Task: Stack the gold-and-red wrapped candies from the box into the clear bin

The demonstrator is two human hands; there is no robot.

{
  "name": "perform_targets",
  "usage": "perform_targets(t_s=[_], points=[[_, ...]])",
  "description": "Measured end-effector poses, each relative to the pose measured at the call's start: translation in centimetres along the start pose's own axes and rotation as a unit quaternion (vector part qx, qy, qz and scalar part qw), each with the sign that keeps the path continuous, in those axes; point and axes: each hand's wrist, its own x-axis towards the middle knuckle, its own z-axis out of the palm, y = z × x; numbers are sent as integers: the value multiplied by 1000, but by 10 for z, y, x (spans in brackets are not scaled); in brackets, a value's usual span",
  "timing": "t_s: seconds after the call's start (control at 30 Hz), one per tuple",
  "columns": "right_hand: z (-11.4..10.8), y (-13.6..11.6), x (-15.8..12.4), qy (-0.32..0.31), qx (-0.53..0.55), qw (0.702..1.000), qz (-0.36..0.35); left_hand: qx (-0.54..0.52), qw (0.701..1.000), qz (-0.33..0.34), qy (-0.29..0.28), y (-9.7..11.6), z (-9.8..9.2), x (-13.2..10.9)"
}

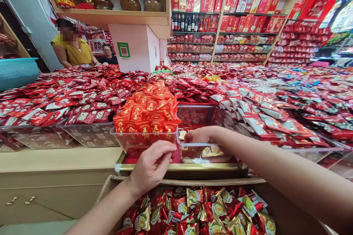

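My right hand (200, 136) reaches over the front rim of a clear plastic bin (205, 108), its fingers curled down inside. A few wrapped candies (212, 151) with a round yellow-green fruit picture lie low in that bin, some by the fingertips. Whatever the fingers hold is hidden. My left hand (154, 163) hovers in front of the neighbouring bin, loosely closed, with nothing visible in it. Orange-red candy packets (150, 112) with gold characters fill that neighbouring bin. Below both hands, an open cardboard box (220, 182) holds many red and gold wrapped candies (193, 211).
Clear bins heaped with red packets (91, 104) stand to the left, and red-and-white packets (270, 114) to the right. A gold-coloured ledge (179, 169) runs before the bins. Two people are behind the counter, one in a yellow top (78, 53). A blue basket (18, 71) sits far left.
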Motion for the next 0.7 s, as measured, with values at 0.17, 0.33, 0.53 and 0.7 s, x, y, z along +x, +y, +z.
perform_targets(t_s=[0.17,0.33,0.53,0.7], points=[[1,0,3,-5,11,1000,-2,197,968,-86,-132,38,13,40],[5,6,5,-35,57,998,10,244,898,-237,-277,64,34,79],[5,13,2,-71,112,991,12,252,823,-348,-371,58,50,99],[4,15,2,-89,142,986,8,249,827,-345,-368,57,51,93]])
